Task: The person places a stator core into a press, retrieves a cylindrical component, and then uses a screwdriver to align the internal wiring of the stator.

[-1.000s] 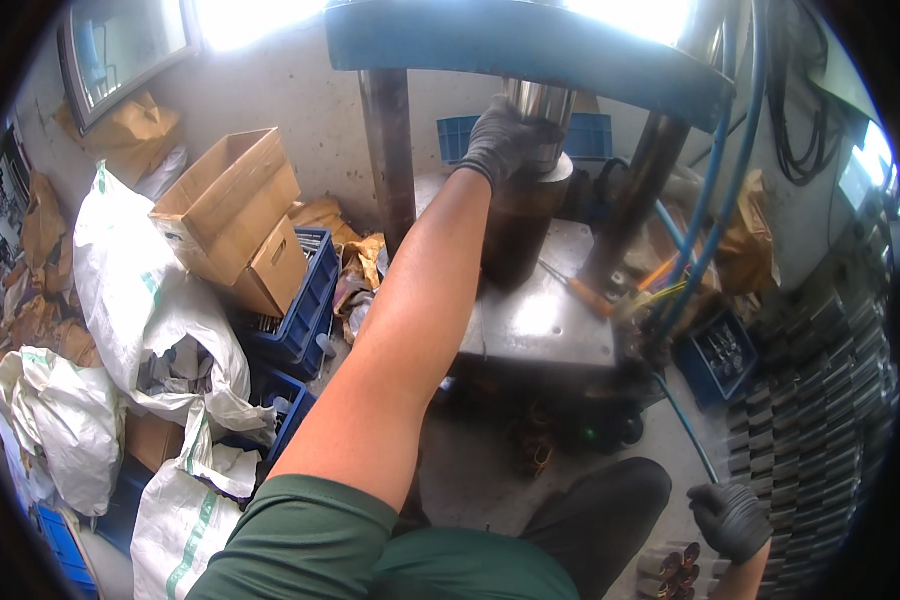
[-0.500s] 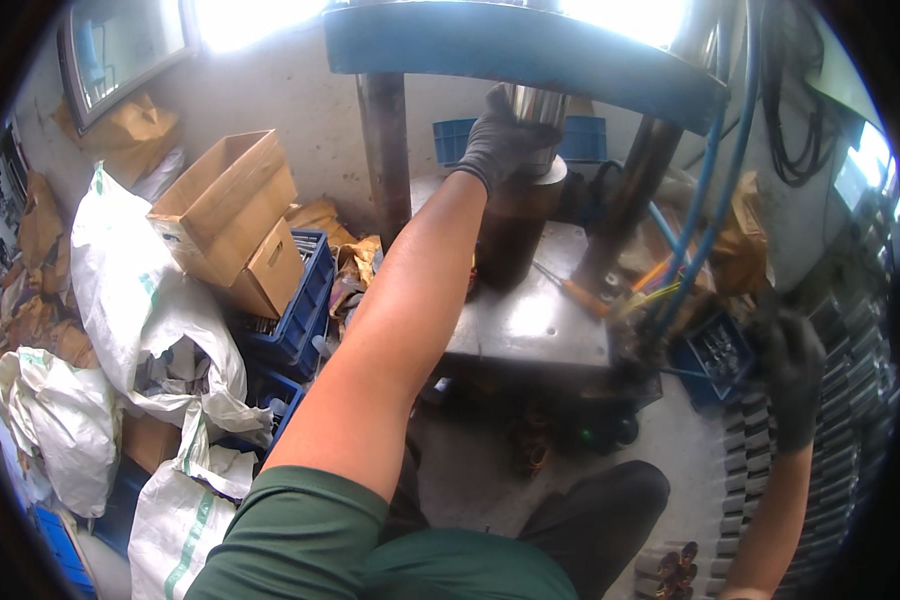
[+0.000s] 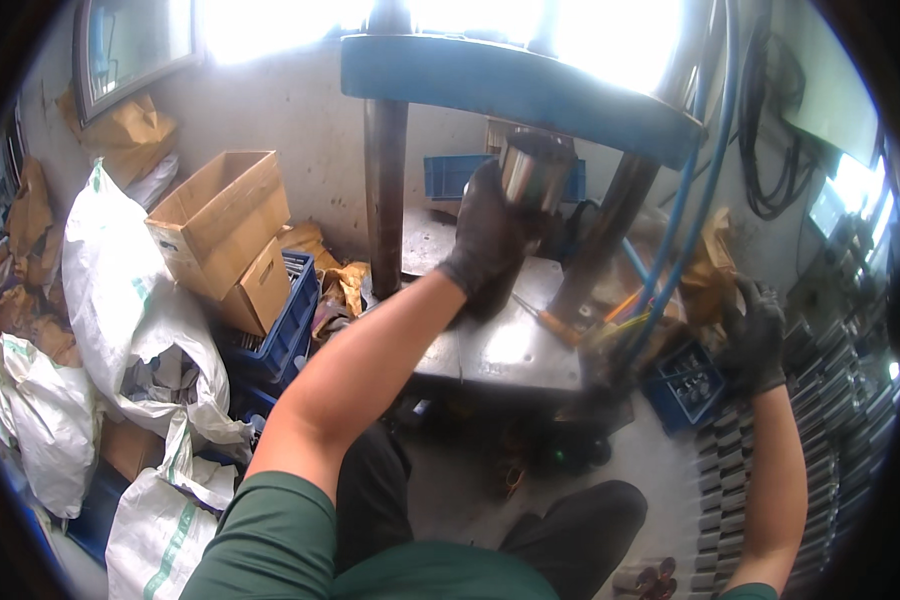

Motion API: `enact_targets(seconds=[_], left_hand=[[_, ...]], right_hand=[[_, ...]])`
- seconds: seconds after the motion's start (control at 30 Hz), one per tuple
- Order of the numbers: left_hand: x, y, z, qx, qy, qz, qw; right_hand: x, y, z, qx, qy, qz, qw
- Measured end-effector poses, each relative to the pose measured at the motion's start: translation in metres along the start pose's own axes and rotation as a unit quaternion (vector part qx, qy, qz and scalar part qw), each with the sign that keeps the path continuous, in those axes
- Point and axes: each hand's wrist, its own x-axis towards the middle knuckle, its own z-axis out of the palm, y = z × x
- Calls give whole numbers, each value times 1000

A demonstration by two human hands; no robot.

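My left hand, in a dark grey glove, is closed around a shiny metal cylinder. The cylinder has a dark round top end and tilts slightly, beneath the blue crossbeam of a press. Under that hand lies the press's metal table plate; the dark block seen on it earlier is mostly hidden behind the glove. My right hand, also gloved, is raised at the right, beside a blue bin of small metal parts. Its fingers are dark and blurred, so their grip is unclear.
Dark posts flank the plate, and blue hoses hang at its right. An orange-handled tool lies on the plate. Cardboard boxes and white sacks crowd the left. Stacked metal pieces stand at the lower right.
My left hand has come down and nearer with the metal cylinder, which has moved away from the dark block under the beam. My right hand sits slightly higher and further left in view.
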Motion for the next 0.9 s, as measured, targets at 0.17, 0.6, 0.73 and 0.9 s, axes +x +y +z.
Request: enact_targets(seconds=[0.17, 0.6, 0.73, 0.9], left_hand=[[-85, -8, 7, -488, -27, -54, 871], [-195, -30, 27, -530, -109, -378, 751], [-193, -18, 13, -500, -129, -391, 762], [-193, -32, 34, -361, -103, -261, 889]], right_hand=[[-27, -10, -19, -45, -6, -29, 999], [-133, -190, -1, 194, -144, 28, 970], [-116, -240, 80, 326, -136, 69, 933], [-126, -221, 169, 475, -140, 188, 848]])
